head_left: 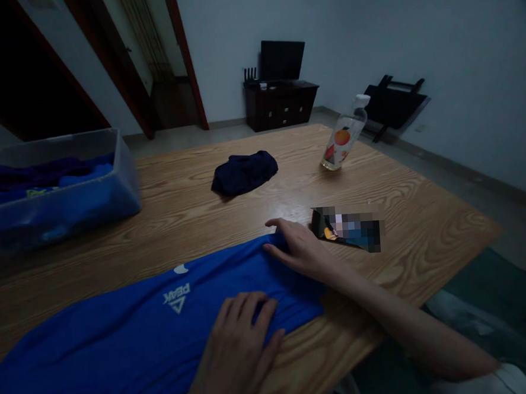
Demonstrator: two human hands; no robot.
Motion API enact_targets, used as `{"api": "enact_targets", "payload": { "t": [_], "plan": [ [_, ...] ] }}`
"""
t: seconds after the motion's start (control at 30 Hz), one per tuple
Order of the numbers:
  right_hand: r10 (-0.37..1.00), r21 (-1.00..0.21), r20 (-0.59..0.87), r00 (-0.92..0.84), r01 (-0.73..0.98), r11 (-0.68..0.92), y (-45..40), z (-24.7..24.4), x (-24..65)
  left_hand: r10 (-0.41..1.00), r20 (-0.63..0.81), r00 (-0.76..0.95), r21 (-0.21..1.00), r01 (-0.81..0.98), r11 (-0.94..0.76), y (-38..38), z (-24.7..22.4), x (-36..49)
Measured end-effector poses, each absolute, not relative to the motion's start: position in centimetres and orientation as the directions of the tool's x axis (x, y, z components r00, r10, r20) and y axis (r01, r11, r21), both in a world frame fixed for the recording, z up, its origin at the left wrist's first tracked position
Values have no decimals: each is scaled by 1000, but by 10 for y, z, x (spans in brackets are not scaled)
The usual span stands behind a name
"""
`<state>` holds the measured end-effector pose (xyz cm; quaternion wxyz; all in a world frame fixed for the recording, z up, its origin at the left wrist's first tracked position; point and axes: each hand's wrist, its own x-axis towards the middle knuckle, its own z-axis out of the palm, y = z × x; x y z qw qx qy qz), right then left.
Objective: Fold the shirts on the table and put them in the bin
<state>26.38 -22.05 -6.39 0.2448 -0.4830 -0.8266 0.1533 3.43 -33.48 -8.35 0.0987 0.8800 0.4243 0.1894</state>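
Observation:
A blue garment with a white PEAK logo lies in a long flat strip across the near side of the wooden table. My left hand rests palm down on its near part, fingers spread a little. At the garment's far right corner is my right hand, with thumb and index finger apart at the cloth's edge. The undersides of both hands are hidden. Just right of my right hand lies a small dark item with a colourful picture, partly pixelated.
A translucent bin of blue and purple clothes stands at the left. A dark bundled cloth lies mid-table. Near the far right edge stands a clear bottle with a white cap. Beyond are a cabinet and a screen.

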Motion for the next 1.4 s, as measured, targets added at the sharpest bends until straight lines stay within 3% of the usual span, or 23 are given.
{"api": "enact_targets", "payload": {
  "t": [0.17, 0.4, 0.53, 0.7, 0.83, 0.97, 1.1, 1.23, 1.4],
  "plan": [
    [879, -507, 160, -449, 727, 463, -216, -62, 269, 873, 313, 373, 250, 855, -455, -353, -92, 104],
    [848, -608, 59, -526, 655, 448, -218, -37, 288, 894, 309, 325, 304, 857, -417, -358, -94, 119],
    [850, -696, 56, -524, 590, 409, -220, -30, 293, 916, 296, 272, 489, 780, -390, -359, -92, 111],
    [906, -801, 74, -417, 515, 303, -226, -38, 295, 993, 99, 62, 851, 512, -117, -358, -84, 101],
    [914, -917, -51, -403, 382, 117, -235, -38, 301, 1000, -27, -2, 950, 312, 27, -363, -80, 89],
    [845, -972, -222, -486, 180, -152, -241, -39, 307, 999, 7, -44, 972, 234, 3, -375, -85, 76],
    [834, -964, -108, -541, 263, 46, -243, -46, 306, 988, 52, -147, 965, 264, -12, -387, -85, 67],
    [722, -922, 63, -689, 236, 306, -247, -45, 299, 959, 19, -281, 960, 273, 60, -391, -82, 61],
    [677, -963, -19, -736, 195, 185, -248, -36, 287, 941, -88, -328, 984, 118, 133, -389, -76, 56]
  ]
}}
